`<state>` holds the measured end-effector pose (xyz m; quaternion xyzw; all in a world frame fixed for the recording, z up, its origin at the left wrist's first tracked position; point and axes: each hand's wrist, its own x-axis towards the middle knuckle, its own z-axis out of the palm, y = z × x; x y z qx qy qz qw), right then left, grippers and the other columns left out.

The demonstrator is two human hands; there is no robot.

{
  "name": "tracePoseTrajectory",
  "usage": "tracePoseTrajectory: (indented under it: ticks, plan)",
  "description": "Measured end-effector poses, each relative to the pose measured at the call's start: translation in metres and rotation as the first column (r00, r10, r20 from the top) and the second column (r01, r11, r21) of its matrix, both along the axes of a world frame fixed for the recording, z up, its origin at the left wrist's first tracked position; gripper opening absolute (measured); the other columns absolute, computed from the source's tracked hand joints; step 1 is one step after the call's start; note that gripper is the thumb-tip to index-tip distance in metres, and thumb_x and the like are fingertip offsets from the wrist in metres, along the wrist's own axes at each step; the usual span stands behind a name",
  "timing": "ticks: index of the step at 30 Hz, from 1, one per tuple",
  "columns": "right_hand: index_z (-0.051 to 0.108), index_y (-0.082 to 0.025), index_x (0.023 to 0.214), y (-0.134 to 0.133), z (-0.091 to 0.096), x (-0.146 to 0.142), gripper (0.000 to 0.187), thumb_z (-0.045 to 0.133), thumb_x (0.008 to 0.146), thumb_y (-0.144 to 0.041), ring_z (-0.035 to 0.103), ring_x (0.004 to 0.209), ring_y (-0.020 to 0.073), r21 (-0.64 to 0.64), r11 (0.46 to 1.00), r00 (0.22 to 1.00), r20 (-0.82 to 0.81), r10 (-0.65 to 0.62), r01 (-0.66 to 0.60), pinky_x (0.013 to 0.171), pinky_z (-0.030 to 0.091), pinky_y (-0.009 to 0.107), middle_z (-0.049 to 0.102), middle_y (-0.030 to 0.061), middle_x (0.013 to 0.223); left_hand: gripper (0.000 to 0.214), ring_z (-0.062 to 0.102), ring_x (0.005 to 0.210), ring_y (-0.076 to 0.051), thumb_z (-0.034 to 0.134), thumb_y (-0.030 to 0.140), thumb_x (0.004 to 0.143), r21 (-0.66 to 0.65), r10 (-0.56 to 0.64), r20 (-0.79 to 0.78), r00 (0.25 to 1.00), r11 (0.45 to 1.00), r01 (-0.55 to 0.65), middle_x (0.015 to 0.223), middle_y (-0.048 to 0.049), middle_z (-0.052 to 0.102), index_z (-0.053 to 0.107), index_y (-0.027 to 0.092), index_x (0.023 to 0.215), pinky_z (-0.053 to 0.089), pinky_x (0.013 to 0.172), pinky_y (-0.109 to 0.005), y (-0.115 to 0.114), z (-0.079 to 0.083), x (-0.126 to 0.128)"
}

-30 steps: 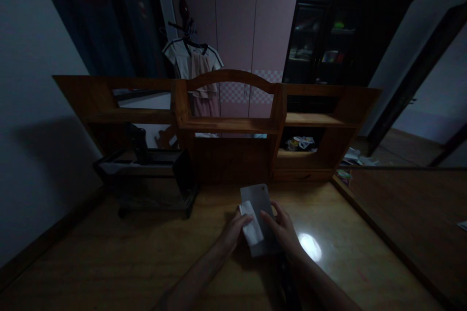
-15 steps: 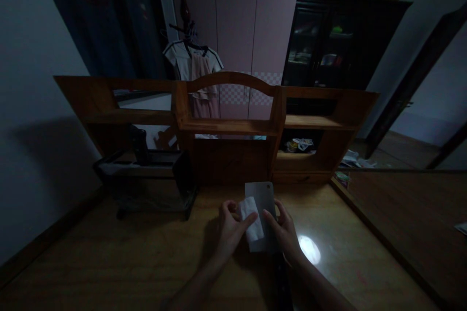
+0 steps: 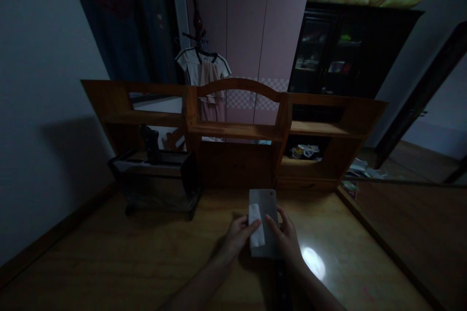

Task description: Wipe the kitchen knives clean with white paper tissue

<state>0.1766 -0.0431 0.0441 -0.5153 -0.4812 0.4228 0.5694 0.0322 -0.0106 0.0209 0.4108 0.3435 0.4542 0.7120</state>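
A cleaver [image 3: 269,204] with a broad grey blade is held above the wooden desk, its dark handle pointing down toward me. My right hand [image 3: 286,238] grips the blade along its right edge, thumb on the near face and fingers behind. My left hand [image 3: 239,235] pinches a folded white tissue [image 3: 256,228] against the blade's left edge, thumb lying on top. The tissue wraps over that edge; what lies behind the blade is hidden.
On the left of the desk [image 3: 153,262] stands a black knife rack [image 3: 156,184] with a black handle rising from it. A wooden shelf unit [image 3: 237,129] runs along the back. Light glares off the desktop right of my right hand.
My left hand and the tissue have shifted inward to sit over the blade's left edge, and the tissue looks narrower. The whole view has moved slightly. Both hands keep their hold.
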Motion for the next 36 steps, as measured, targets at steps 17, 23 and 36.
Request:
tracePoseTrajectory:
  ticks: [17,23,36]
  plan:
    - [0.051,-0.016,0.114,0.007,-0.006,0.011,0.059,0.062,0.074,-0.058,0.062,0.053,0.0215,0.028,0.993,0.994,0.005,-0.112,0.112,0.046,0.049,0.028,0.066,0.0034,0.067,0.049,0.067,0.075,-0.023,0.085,0.032,0.057,-0.021,-0.164,0.012,0.986,0.986,0.165,0.091,-0.0175,0.07,0.069,0.006,0.095,0.05,0.073,-0.032,0.001,0.005,-0.006]
    - [0.052,-0.018,0.111,0.0,0.005,0.017,0.055,0.063,0.074,-0.057,0.059,0.048,0.0207,0.076,0.981,0.984,-0.028,-0.177,0.178,0.04,0.044,0.026,0.064,0.0019,0.061,0.05,0.067,0.073,-0.023,0.083,0.038,0.059,0.011,-0.206,-0.035,0.978,0.978,0.207,0.092,-0.0171,0.07,0.069,0.006,0.095,0.05,0.067,-0.03,-0.004,-0.004,0.0]
    - [0.051,-0.02,0.11,-0.005,0.023,0.021,0.052,0.062,0.075,-0.057,0.057,0.046,0.0194,0.105,0.972,0.977,-0.061,-0.205,0.211,0.039,0.043,0.025,0.062,0.0007,0.059,0.055,0.067,0.068,-0.023,0.082,0.045,0.059,0.04,-0.199,-0.108,0.974,0.978,0.204,0.089,-0.0166,0.07,0.069,0.006,0.095,0.051,0.065,-0.03,-0.008,-0.004,0.005]
